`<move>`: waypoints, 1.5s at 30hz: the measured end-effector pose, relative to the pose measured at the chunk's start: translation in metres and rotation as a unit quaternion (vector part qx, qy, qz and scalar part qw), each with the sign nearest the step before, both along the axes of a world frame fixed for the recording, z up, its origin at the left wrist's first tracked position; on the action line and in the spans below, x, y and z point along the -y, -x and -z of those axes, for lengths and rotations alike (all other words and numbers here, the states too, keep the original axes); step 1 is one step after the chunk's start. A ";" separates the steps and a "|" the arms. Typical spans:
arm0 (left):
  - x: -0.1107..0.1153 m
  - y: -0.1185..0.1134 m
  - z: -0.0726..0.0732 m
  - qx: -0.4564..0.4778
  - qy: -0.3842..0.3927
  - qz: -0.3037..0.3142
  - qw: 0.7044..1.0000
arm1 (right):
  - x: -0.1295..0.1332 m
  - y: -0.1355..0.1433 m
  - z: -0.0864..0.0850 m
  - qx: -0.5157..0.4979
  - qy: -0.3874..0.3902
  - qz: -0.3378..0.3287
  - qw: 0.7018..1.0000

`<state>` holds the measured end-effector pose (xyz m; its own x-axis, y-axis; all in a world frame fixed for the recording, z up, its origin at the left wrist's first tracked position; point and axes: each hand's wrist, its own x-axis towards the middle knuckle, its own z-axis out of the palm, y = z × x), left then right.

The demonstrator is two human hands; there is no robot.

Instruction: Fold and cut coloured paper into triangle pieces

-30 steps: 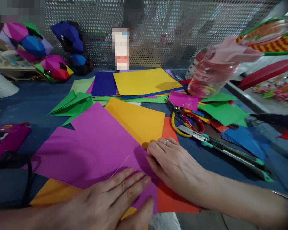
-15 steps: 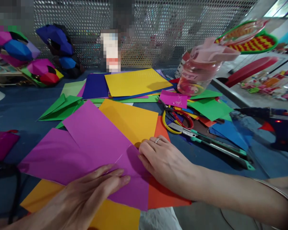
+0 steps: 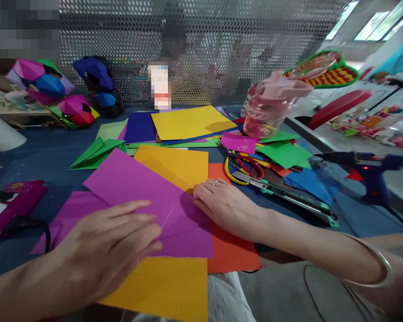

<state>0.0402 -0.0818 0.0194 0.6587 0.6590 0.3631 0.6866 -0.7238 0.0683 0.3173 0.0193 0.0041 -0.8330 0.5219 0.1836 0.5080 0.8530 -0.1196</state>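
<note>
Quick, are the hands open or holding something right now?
Left hand: open, fingers outstretched over the purple paper; contact unclear.
Right hand: fingers curled at the purple paper's edge; whether it grips cannot be told.

Two purple paper layers, one ring, one pink bottle.

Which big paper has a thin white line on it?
The purple paper sheet between left hand and right hand: a pale slanting line marks it. The orange-red paper sheet and amber paper sheet show none.
</note>
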 end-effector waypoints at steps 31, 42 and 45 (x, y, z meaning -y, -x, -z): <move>-0.073 -0.026 0.041 0.088 0.215 0.109 0.966 | 0.039 -0.008 -0.001 -0.058 0.074 0.275 0.957; -0.075 -0.026 0.041 0.070 0.195 0.110 0.972 | 0.038 -0.026 -0.001 -0.094 0.103 0.276 0.951; -0.073 -0.025 0.042 0.081 0.187 0.100 0.974 | 0.038 -0.030 -0.002 -0.108 0.104 0.270 0.951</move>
